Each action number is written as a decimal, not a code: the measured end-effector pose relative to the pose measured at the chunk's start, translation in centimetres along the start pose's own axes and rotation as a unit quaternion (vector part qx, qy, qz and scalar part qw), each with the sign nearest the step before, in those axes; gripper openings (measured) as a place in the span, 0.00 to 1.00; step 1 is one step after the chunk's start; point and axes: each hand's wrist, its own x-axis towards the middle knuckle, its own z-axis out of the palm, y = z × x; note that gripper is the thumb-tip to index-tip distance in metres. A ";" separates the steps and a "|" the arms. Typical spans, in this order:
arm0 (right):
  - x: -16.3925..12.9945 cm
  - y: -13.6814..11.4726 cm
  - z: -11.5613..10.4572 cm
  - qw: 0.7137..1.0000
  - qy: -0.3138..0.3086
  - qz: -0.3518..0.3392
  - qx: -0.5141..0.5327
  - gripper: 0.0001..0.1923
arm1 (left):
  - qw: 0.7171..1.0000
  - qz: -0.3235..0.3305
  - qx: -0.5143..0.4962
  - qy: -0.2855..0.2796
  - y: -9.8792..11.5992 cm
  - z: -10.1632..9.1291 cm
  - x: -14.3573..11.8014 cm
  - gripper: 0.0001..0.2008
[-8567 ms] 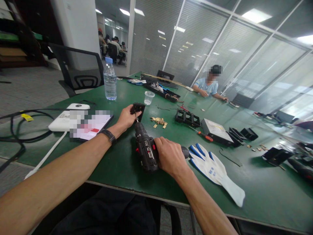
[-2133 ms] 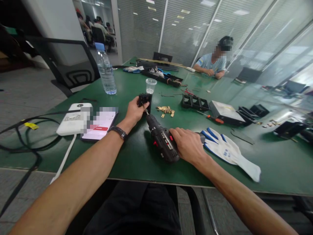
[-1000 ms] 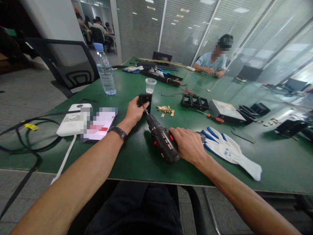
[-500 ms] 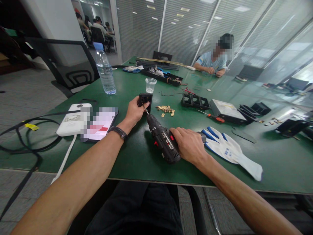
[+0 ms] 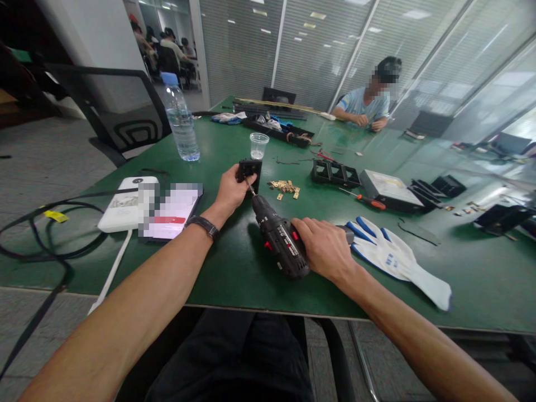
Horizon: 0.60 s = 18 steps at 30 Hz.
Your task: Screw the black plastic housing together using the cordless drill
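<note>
Left hand [image 5: 229, 191] clamped on small black part [image 5: 250, 169] standing on green surface [image 5: 234, 268], right hand [image 5: 324, 248] closed around black drill [image 5: 278, 240], bit touching part at 11 o'clock, white glove [image 5: 397, 261] at 3 o'clock of drill.

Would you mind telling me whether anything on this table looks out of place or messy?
Mostly small things: brass bits lie scattered loose beside the black part the left hand holds, and a single work glove lies flat by the right hand gripping the drill. Nothing looks spilled or broken.
</note>
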 end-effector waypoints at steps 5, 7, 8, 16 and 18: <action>0.0 0.0 -0.1 1.000 -0.006 0.002 0.001 0.16 | 1.000 0.000 -0.002 0.001 -0.1 0.0 0.1 0.15; 0.0 -0.1 -0.1 1.000 -0.007 0.003 0.002 0.16 | 1.000 0.002 -0.002 0.003 -0.2 0.0 0.1 0.15; 0.0 -0.1 0.0 1.000 -0.007 0.004 0.001 0.17 | 1.000 0.002 -0.002 0.004 -0.2 0.0 0.1 0.15; 0.0 -0.1 -0.1 1.000 0.002 0.001 -0.004 0.17 | 1.000 -0.001 -0.003 0.004 -0.2 -0.1 0.0 0.16; 0.1 -0.1 -0.1 1.000 -0.002 0.000 -0.003 0.16 | 1.000 0.000 -0.004 0.003 -0.2 -0.1 0.0 0.16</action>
